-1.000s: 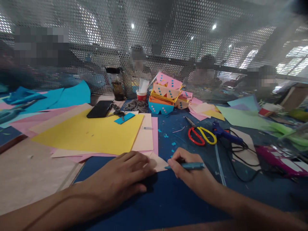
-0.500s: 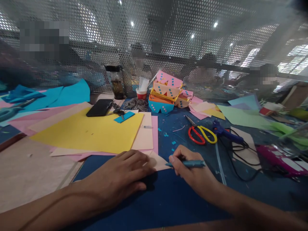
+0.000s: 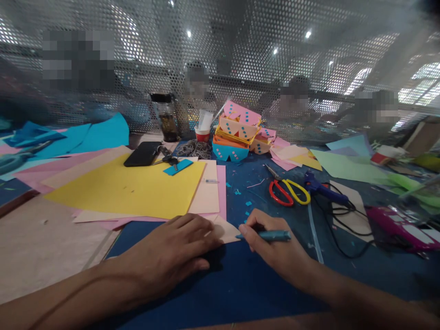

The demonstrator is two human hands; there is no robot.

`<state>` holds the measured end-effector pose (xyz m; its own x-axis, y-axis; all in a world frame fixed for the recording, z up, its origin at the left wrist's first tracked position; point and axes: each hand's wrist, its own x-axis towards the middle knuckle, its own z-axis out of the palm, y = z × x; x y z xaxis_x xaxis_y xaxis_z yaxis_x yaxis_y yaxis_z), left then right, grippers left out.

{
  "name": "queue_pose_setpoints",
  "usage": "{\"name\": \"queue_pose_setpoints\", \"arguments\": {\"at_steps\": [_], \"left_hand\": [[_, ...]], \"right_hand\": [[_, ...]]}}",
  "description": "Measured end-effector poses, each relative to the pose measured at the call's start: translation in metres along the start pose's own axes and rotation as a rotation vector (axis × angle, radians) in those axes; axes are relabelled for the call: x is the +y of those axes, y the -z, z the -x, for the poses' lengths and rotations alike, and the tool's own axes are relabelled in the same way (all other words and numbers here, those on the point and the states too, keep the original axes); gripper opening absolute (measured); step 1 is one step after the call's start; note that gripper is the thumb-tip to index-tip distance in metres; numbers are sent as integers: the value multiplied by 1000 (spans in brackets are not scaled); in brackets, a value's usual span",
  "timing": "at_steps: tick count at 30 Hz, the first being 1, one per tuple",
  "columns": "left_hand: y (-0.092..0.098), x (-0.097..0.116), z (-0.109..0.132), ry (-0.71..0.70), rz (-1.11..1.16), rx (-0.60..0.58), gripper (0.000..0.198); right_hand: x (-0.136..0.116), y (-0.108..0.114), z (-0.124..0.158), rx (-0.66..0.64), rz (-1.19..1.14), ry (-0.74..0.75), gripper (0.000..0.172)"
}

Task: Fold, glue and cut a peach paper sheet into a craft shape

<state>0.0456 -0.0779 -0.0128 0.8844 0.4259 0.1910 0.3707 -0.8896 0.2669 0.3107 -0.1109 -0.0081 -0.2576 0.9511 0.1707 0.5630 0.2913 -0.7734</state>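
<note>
A small cream paper piece (image 3: 227, 232) lies on the blue table (image 3: 240, 284). My left hand (image 3: 182, 250) rests palm down over its left part, with the fingers spread and nothing gripped. In my right hand (image 3: 266, 236) a teal marker (image 3: 277, 236) is pinched, its tip pointing left at the paper's right corner. Whether the tip touches the paper is too small to tell. Just behind my left hand lies a large yellow sheet (image 3: 144, 188) over cream and pink sheets (image 3: 222, 192).
Red-and-yellow scissors (image 3: 282, 195), a blue glue gun (image 3: 325, 188) with black cord and a magenta tool (image 3: 400, 229) lie right. Behind stand folded paper masks (image 3: 232, 151), a paper cup (image 3: 202, 134) and a jar (image 3: 165, 119). A black phone (image 3: 142, 153) lies on the sheets.
My right hand has shifted very slightly left with the marker. My left hand has stayed in place on the paper.
</note>
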Motion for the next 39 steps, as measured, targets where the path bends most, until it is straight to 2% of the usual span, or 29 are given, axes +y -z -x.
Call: {"name": "queue_pose_setpoints", "arguments": {"at_steps": [20, 28, 34, 39], "left_hand": [[3, 3, -2, -13, -10, 39, 37], [0, 0, -1, 0, -18, 0, 39], [2, 2, -2, -4, -17, -3, 38], [1, 1, -1, -11, -22, 20, 40]], "right_hand": [[-2, 0, 0, -33, -33, 21, 28], [-2, 0, 1, -36, -59, 3, 29], [-3, 1, 1, 27, -57, -16, 30], [-3, -1, 0, -19, -34, -1, 31]]}}
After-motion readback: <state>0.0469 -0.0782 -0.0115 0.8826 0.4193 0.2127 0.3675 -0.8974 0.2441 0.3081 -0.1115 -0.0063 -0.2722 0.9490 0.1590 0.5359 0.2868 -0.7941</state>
